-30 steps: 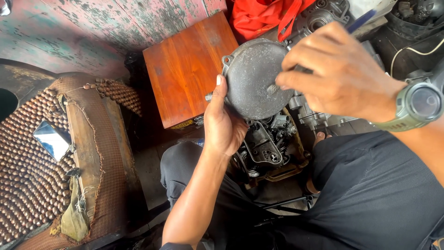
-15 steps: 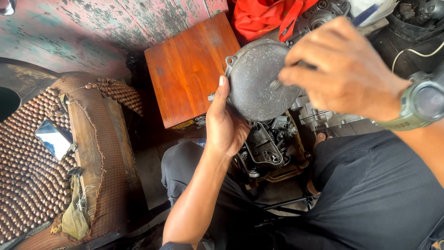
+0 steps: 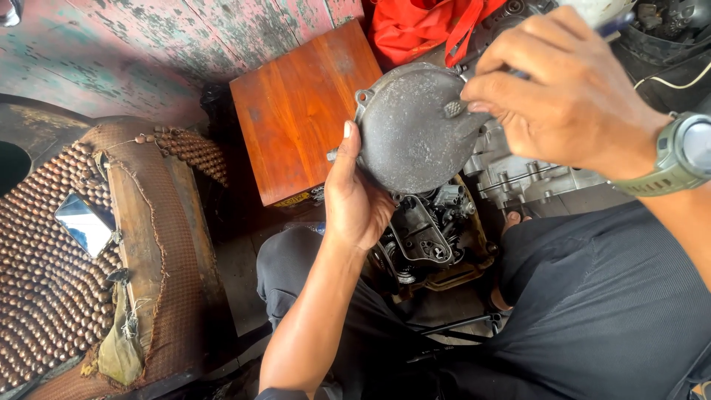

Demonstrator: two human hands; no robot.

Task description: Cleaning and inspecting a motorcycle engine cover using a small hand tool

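Both busy at centre frame: left hand (image 3: pixel 355 200) cupping the lower-left edge of the round grey engine cover (image 3: pixel 415 130); right hand (image 3: pixel 563 96), upper right, pinched on a tool, perhaps a screwdriver (image 3: pixel 618 26). Wooden box (image 3: pixel 304 111) left of cover.

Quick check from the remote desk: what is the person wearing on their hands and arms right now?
Both arms are bare to the elbow, no gloves or sleeves visible. The right hand has an olive-green wristwatch with a round face. The left hand wears nothing.

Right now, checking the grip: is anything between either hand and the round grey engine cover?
Nothing visible. The left hand touches the engine cover at its left edge, and the right hand pinches a tool against its upper right rim.
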